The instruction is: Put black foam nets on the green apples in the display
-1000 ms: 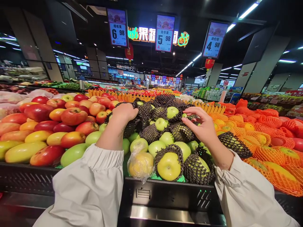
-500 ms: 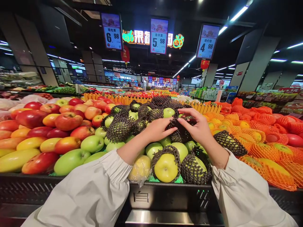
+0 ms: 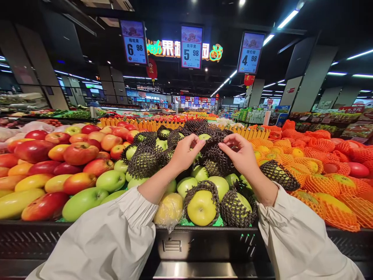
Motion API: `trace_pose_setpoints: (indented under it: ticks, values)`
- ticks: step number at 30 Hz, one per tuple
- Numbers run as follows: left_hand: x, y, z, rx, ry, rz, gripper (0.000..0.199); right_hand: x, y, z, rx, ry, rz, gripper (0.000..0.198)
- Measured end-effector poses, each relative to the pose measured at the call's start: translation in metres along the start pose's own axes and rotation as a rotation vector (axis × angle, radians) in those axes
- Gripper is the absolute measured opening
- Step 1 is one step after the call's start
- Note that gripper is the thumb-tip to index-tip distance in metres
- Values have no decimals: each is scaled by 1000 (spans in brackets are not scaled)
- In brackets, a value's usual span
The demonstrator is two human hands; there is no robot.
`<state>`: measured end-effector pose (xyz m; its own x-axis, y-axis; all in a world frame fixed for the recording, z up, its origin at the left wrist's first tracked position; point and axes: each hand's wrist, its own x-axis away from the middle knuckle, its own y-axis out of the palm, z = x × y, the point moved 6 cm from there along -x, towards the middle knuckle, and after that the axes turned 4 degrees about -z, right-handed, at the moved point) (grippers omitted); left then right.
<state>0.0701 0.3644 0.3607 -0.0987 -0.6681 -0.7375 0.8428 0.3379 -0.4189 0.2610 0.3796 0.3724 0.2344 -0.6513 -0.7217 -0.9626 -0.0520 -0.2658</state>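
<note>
My left hand (image 3: 186, 152) is above the middle of a pile of green apples, thumb and fingers drawn into a pinch; whatever lies between them is hidden. Across a small gap, my right hand (image 3: 240, 152) has its thumb and bent fingers on a black foam net (image 3: 217, 160) at the heap's upper part. Just behind the left thumb shows a green apple (image 3: 204, 137). Nearer to me sit a yellow-green apple (image 3: 201, 208) half inside a black net, another netted apple (image 3: 237, 208) and a yellow fruit in clear plastic wrap (image 3: 169, 208).
Red and yellow mangoes (image 3: 46, 204) and red apples (image 3: 83, 153) fill the left side. Fruit in orange foam nets (image 3: 326, 206) lies to the right, with one black-netted fruit (image 3: 279, 175) beside it. A black display edge (image 3: 201, 230) runs along the front; a low yellow fence (image 3: 250, 133) stands behind.
My left hand has drawn back slightly leftward, its fingers curling into a pinch. The right fingers have curled in toward the thumb at the black net. The view has shifted slightly.
</note>
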Motion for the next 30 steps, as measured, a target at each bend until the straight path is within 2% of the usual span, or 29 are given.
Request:
trace_pose_setpoints:
  ticks: [3,6,10,15,22,26,30]
  values:
    - [2,10,2,112,-34,-128,37,0,3,1,-110,45,-39,31]
    - [2,14,4,149,-42,-163,32,1,5,0,-205,56,-70,37]
    - [2,19,-3,241,-102,-156,35,2,5,-2,-260,46,-77,40]
    - [-1,17,-4,399,-92,-75,39,3,9,-2,-189,36,-151,36]
    - [-2,9,2,803,-170,-26,54,0,-1,9,-98,157,-36,29]
    - [0,14,3,884,-207,-118,57,-2,-1,15,-24,177,6,35]
    - [4,24,8,766,-204,-296,57,0,1,22,-180,317,14,50]
